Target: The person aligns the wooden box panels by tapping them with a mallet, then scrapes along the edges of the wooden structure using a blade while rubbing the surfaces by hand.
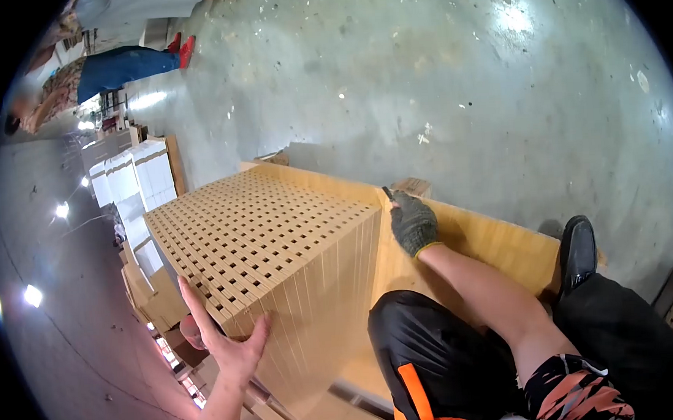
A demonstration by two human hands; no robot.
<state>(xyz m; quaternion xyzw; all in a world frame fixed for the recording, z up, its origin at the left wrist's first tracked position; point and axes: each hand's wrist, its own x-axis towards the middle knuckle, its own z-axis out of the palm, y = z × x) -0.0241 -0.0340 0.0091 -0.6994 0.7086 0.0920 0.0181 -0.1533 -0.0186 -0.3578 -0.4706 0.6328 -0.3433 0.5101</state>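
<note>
Boards [266,252] with rows of small square holes on top stand packed in a big block, left of the middle of the frame. The bare left hand [236,351], at the lower left, is spread wide at the near corner of the block. Its thumb is by one side and its fingers are by the other, but I cannot tell how hard it presses. The right hand [413,223], in a dark grey glove [420,230], is near the middle of the frame, well apart from the left one. It is curled at the edge of a yellow wooden panel [498,238]. A thin dark tip [386,194] pokes out there, and I cannot tell what it is or how tightly it is held.

To do this well, I think the bare hand should push softly and evenly, so the boards do not lean or slide. The gloved hand should hold the panel still. Bare fingers need care, as the edges may scratch.
</note>
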